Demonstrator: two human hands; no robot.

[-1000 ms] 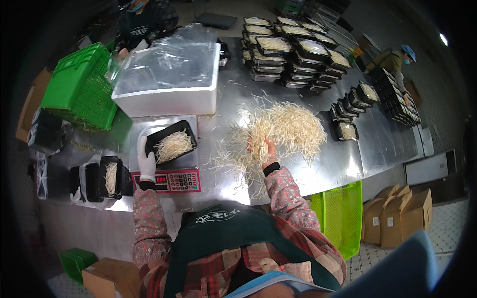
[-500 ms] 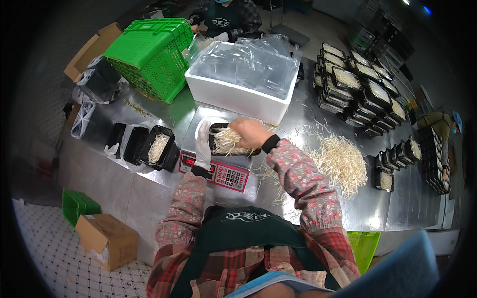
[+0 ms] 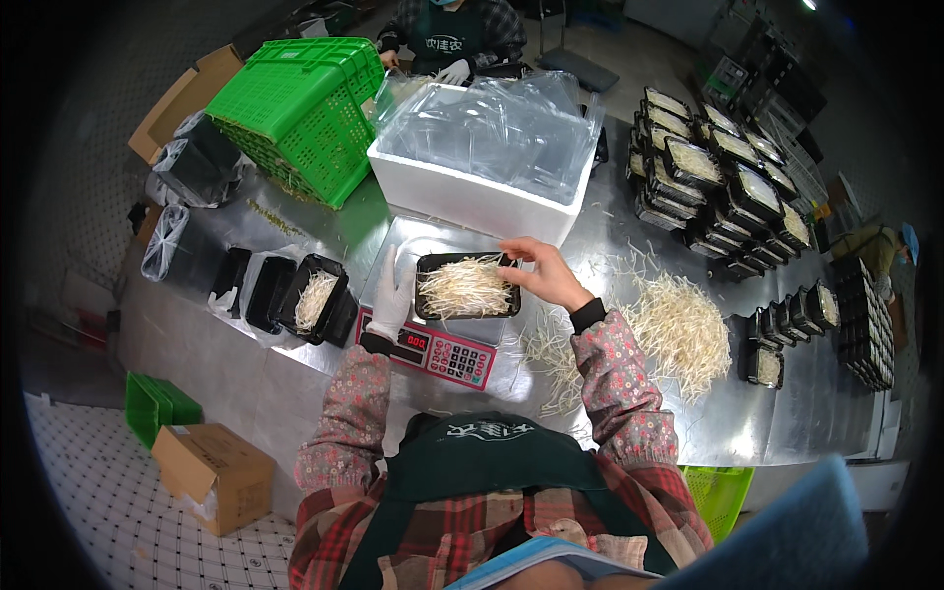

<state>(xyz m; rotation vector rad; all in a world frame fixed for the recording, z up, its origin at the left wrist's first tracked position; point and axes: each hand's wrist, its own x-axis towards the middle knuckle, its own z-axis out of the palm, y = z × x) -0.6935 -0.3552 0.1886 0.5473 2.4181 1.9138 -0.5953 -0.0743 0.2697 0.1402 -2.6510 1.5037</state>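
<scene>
A black tray [image 3: 468, 313] filled with white bean sprouts [image 3: 462, 285] sits on the metal pan of a red-framed digital scale [image 3: 462, 362]. At the tray's left side my gloved left hand [image 3: 393, 300] stands with its fingers stretched out, holding nothing. My bare right hand [image 3: 549, 275] is at the tray's right end, fingers apart, with the thumb over the sprouts by the rim. No clump of sprouts shows in it. A large loose pile of sprouts [image 3: 678, 334] lies on the steel table to the right of the scale.
Stacked empty black trays, the front one holding sprouts [image 3: 315, 300], stand left of the scale. A white foam box [image 3: 472, 192] with clear plastic lids and a green crate [image 3: 295, 118] stand behind. Filled trays [image 3: 723, 167] are stacked at right. A co-worker [image 3: 452, 39] is opposite.
My right hand has let go of the sprouts and drawn back to the tray's right end. My left hand has shifted slightly left, and the sprouts now lie level in the tray.
</scene>
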